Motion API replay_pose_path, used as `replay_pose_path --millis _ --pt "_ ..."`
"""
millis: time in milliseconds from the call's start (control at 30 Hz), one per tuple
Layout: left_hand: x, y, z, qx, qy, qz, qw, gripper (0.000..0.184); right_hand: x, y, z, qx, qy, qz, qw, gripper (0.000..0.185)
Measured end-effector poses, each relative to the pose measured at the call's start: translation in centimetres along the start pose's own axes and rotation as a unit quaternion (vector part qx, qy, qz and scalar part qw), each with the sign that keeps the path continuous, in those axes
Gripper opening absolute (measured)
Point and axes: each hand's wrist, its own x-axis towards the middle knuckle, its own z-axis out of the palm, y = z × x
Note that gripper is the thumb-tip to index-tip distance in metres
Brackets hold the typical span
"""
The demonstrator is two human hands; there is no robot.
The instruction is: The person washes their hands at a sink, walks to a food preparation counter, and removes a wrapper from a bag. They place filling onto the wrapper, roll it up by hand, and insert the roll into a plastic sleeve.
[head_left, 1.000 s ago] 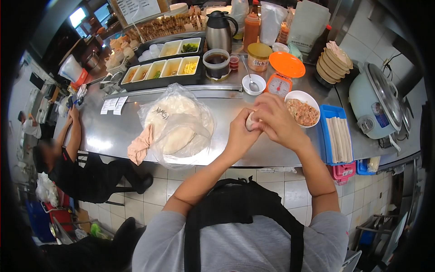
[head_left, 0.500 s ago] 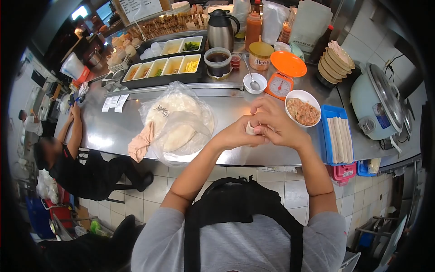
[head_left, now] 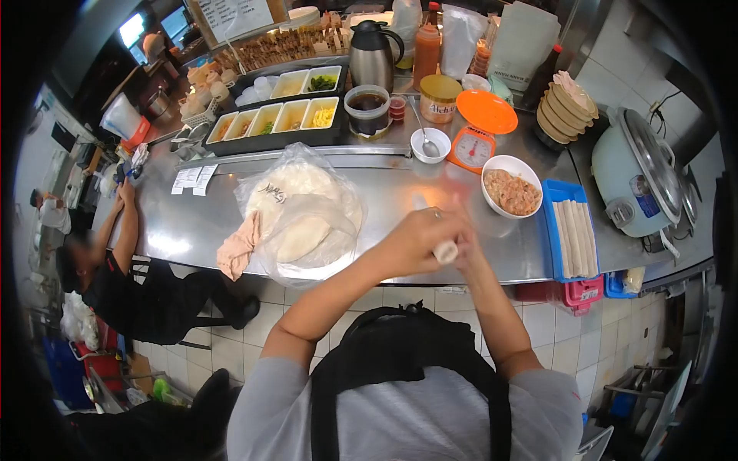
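My left hand [head_left: 419, 240] is closed around a pale wrapped roll [head_left: 445, 252], whose end sticks out by the fingers. Right beside it, my right hand [head_left: 466, 244] is smeared by motion, and its fingers cannot be made out. A white bowl of minced filling [head_left: 513, 187] stands behind and to the right of my hands. Further right, a blue tray [head_left: 551, 230] holds several pale rolls [head_left: 574, 238]. Round wrappers in a clear plastic bag [head_left: 304, 211] lie left of my hands, with a pinkish cloth [head_left: 239, 247] at their edge.
An orange scale [head_left: 471, 147], a small bowl with a spoon [head_left: 430, 151], a jar [head_left: 440, 100] and a steel jug [head_left: 372, 58] stand behind. Condiment trays [head_left: 273, 131] are at the back left, a large cooker [head_left: 638, 173] at the right. A co-worker [head_left: 131, 288] sits at the left.
My hands have moved lower, toward the table's front edge. The roll now points toward me, and my right hand has shifted from above it to its right side, blurred.
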Motion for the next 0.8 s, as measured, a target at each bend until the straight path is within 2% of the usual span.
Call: replay_pose_path --millis 33,67,133,167,200,233,267,300,333,367,400,433,467,500,567,600,667,700,767,800 --pt "-0.8 -0.7 0.8 0.104 -0.019 0.12 0.987 0.018 0.7 1.5 -0.2 0.226 -0.144 0.209 0.94 0.038" --pt "-2.3 -1.7 1.7 0.168 -0.052 0.144 0.974 0.028 1.1 1.5 0.8 0.229 -0.142 0.209 0.94 0.038" --pt "-4.2 -1.8 2.5 0.207 -0.048 0.157 0.964 0.026 2.4 0.1 3.4 0.361 -0.098 0.29 0.881 0.044" --pt "-5.3 -2.0 2.6 0.247 -0.042 0.171 0.953 0.024 2.7 -0.2 4.1 0.362 -0.101 0.287 0.881 0.044" --pt "-7.4 -2.7 2.6 0.29 -0.059 0.164 0.941 0.048 3.0 -0.5 4.7 0.212 -0.1 0.181 0.955 0.046" --pt "-9.0 -2.4 2.2 0.293 -0.059 0.168 0.939 0.048 3.1 -1.1 5.3 0.052 -0.094 0.066 0.992 0.048" --pt "-10.3 -2.0 1.8 0.263 0.006 0.102 0.96 0.065 2.0 -2.2 6.3 -0.038 -0.113 0.007 0.993 0.052" --pt "-11.3 -2.0 1.4 0.229 0.07 0.034 0.97 0.081 0.9 -3.4 7.4 -0.038 -0.114 0.004 0.993 0.052" --pt "-12.0 -2.6 1.3 0.185 0.081 -0.006 0.979 0.098 -0.2 -4.2 8.6 -0.123 -0.128 -0.045 0.983 0.052" --pt "-11.9 -3.3 1.5 0.186 0.085 -0.01 0.979 0.098 -1.0 -4.5 9.5 -0.208 -0.142 -0.09 0.964 0.052" --pt "-11.2 -4.1 1.9 0.149 0.111 -0.088 0.979 0.091 -1.3 -4.4 10.3 -0.21 -0.146 -0.083 0.963 0.052" --pt "-10.4 -4.8 2.4 0.11 0.137 -0.165 0.97 0.084 -1.6 -4.0 11.0 -0.246 -0.152 -0.122 0.949 0.053" --pt "-8.8 -5.1 2.6 0.09 0.166 -0.159 0.969 0.076 -1.6 -3.7 11.6 -0.28 -0.159 -0.162 0.933 0.054" --pt "-7.2 -5.2 2.9 0.093 0.17 -0.161 0.968 0.076 -1.4 -3.5 11.8 -0.28 -0.164 -0.16 0.932 0.054" --pt "-4.8 -5.4 3.2 -0.082 0.283 -0.253 0.921 0.063 -1.1 -3.4 12.2 -0.386 -0.138 -0.266 0.872 0.054" --pt "-4.8 -6.1 3.4 -0.083 0.282 -0.252 0.922 0.063 -1.1 -3.8 12.3 -0.386 -0.136 -0.267 0.872 0.054" --pt "-5.0 -8.0 4.0 -0.116 0.289 -0.234 0.921 0.043 -1.4 -5.7 12.0 -0.327 -0.17 -0.256 0.894 0.057" --pt "-4.4 -7.8 3.9 -0.12 0.287 -0.235 0.921 0.043 -1.8 -7.2 11.7 -0.329 -0.166 -0.255 0.894 0.057" --pt "-3.5 -7.1 3.4 -0.067 0.316 -0.236 0.916 0.029 -2.6 -10.6 10.9 -0.474 -0.149 -0.384 0.778 0.051" --pt "-3.4 -6.7 3.1 -0.07 0.315 -0.238 0.916 0.029 -2.8 -11.8 10.4 -0.476 -0.146 -0.382 0.779 0.051"
